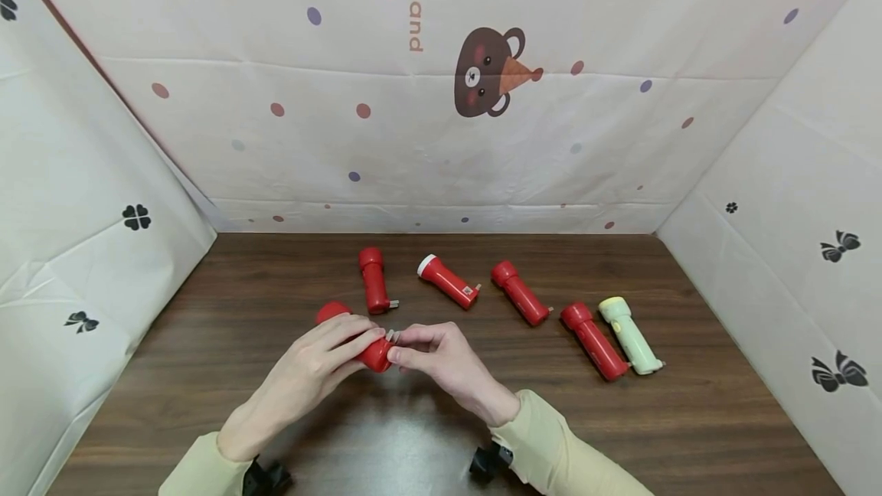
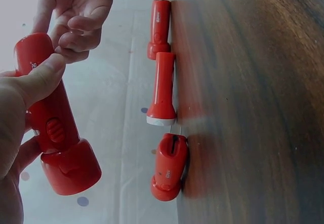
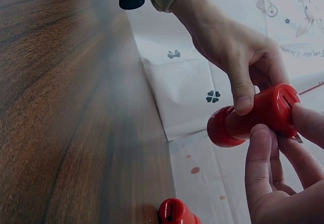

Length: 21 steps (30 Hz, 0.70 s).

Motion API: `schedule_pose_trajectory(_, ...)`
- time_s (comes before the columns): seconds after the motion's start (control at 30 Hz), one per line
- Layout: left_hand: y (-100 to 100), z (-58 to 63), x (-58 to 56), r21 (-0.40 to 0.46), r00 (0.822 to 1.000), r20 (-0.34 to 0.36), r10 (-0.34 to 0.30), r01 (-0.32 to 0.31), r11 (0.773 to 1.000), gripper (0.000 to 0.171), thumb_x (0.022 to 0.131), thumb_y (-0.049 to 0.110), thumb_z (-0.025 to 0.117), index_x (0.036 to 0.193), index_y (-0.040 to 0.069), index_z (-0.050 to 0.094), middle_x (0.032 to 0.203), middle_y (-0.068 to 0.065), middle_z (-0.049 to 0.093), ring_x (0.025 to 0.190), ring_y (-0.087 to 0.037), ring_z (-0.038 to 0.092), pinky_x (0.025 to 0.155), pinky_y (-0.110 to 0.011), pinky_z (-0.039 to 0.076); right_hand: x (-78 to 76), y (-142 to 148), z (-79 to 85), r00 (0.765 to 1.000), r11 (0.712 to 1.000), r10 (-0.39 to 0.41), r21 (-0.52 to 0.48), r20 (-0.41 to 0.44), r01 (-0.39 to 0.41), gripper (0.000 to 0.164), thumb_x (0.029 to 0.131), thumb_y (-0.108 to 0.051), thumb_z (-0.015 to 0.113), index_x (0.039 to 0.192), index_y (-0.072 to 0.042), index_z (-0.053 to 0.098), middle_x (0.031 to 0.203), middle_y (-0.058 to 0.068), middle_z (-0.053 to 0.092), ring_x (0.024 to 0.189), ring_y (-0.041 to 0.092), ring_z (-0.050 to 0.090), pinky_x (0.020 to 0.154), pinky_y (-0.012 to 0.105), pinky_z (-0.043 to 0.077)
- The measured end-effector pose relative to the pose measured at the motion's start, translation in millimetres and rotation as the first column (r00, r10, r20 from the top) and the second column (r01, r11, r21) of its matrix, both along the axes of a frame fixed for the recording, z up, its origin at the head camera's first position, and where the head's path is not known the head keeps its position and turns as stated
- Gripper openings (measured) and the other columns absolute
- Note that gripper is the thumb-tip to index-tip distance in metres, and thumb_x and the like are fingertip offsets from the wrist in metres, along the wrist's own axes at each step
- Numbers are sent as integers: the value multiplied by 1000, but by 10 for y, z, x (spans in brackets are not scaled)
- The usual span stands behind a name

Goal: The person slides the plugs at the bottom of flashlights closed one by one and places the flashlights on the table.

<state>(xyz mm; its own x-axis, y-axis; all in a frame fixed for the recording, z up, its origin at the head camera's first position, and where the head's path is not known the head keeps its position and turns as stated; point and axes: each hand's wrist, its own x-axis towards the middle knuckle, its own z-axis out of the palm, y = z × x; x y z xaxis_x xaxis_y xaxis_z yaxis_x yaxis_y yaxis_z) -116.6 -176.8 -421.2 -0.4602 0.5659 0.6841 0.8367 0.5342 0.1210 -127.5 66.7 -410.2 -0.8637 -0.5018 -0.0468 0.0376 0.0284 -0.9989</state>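
Head view: gripping red cylindrical plastic flashlight (image 1: 374, 355) in left hand (image 1: 313, 362), pinching four-o'clock end (image 1: 380, 359) with right hand (image 1: 441, 360); brace against twisting.

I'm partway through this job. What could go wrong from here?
The glossy red plastic flashlight rests in the left hand's grip alone on one side, so it might slip if the right hand pushes too hard. The small metal prongs sit right by the right hand's fingers and could bend if forced sideways. The red cylindrical flashlight with prongs sticking out, lying just beyond the left hand, might get nudged.
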Motion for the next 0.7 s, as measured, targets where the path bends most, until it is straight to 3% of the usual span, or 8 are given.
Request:
schedule_pose_trajectory(0.2, -1, 8, 2, -1, 1000, 7, -2, 2, 1000, 42, 109, 41, 46, 126, 15, 74, 122, -1, 72, 113, -18, 67, 116, -15, 43, 2, -3, 8, 1000, 1000, -5, 9, -9, 5, 31, 95, -10, 77, 121, 6, 75, 119, 23, 76, 88, 4, 67, 76, 19, 56)
schedule_pose_trajectory(0.7, -2, 15, -7, -6, 1000, 14, -6, 6, 1000, 41, 108, 41, 48, 127, 16, 74, 124, 0, 72, 114, -18, 67, 116, -15, 43, 9, -6, 8, 999, 1000, -11, 16, -34, 12, 30, 94, -9, 78, 121, 4, 76, 122, 29, 74, 95, 5, 67, 78, 18, 56)
